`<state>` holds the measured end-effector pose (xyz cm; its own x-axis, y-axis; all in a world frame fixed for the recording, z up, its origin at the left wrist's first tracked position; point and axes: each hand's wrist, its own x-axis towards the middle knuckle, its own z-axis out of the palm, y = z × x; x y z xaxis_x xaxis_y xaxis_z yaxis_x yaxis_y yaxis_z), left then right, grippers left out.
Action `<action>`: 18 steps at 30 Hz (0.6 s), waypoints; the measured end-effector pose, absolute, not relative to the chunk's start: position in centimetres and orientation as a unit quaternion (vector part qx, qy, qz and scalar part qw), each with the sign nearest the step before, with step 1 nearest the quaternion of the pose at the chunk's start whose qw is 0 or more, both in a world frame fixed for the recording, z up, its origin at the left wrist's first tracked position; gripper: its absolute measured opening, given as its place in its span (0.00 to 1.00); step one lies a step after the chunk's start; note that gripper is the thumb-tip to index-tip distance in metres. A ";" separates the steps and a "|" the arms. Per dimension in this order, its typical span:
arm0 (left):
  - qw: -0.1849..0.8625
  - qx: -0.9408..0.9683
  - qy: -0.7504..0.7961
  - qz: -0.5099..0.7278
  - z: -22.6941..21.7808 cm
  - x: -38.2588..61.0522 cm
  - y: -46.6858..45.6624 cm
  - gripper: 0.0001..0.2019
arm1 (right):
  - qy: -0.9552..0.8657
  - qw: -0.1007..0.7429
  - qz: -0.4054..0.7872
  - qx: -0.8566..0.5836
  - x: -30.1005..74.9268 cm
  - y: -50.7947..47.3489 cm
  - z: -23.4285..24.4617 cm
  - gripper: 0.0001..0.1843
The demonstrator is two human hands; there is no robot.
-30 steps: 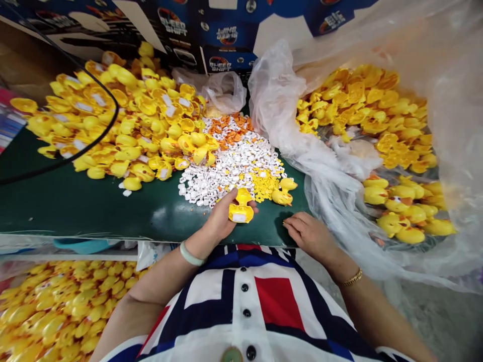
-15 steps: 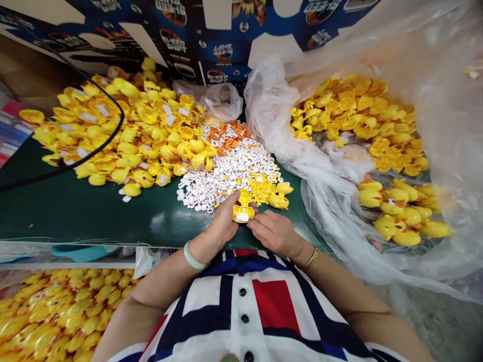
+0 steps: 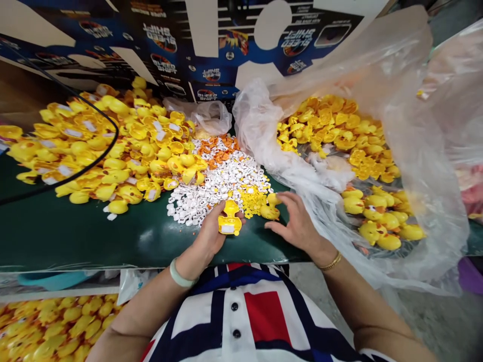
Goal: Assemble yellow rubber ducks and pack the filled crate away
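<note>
My left hand (image 3: 211, 231) is closed on a yellow toy duck half (image 3: 230, 216), its hollow side up, with a white piece inside and a small round yellow part at its lower right edge. My right hand (image 3: 298, 221) is empty, thumb and fingers apart, close to another yellow duck piece (image 3: 270, 210) lying on the table. Just beyond the hands are small yellow parts (image 3: 253, 200) and a spread of small white pieces with dark dots (image 3: 226, 181). Orange parts (image 3: 222, 151) lie behind them.
A heap of yellow duck halves (image 3: 124, 146) covers the table's left, crossed by a black cable (image 3: 109, 146). On the right, a clear plastic bag (image 3: 287, 166) holds more duck halves (image 3: 339, 125). Printed cardboard (image 3: 169, 45) stands behind. Many ducks (image 3: 56, 322) lie below the table's left edge.
My right hand has moved away from the held duck half, to the right, and its fingers have spread. A small round yellow part now shows at the half's edge. The view has shifted.
</note>
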<state>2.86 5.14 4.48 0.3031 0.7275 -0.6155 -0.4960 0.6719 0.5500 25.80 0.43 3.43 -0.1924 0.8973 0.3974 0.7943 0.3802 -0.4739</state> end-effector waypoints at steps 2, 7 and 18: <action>0.794 0.130 0.453 0.383 4.3 3.0 5.3 0.15 | -0.765 0.274 0.076 -0.577 27.7 1.2 2.7 0.54; 0.808 0.127 0.443 0.368 3.9 3.7 5.3 0.15 | -0.777 0.227 0.111 -0.576 28.5 2.1 0.5 0.54; 0.823 0.101 0.392 0.397 3.0 4.0 5.9 0.16 | -0.763 0.354 0.270 -0.469 24.1 2.9 4.6 0.50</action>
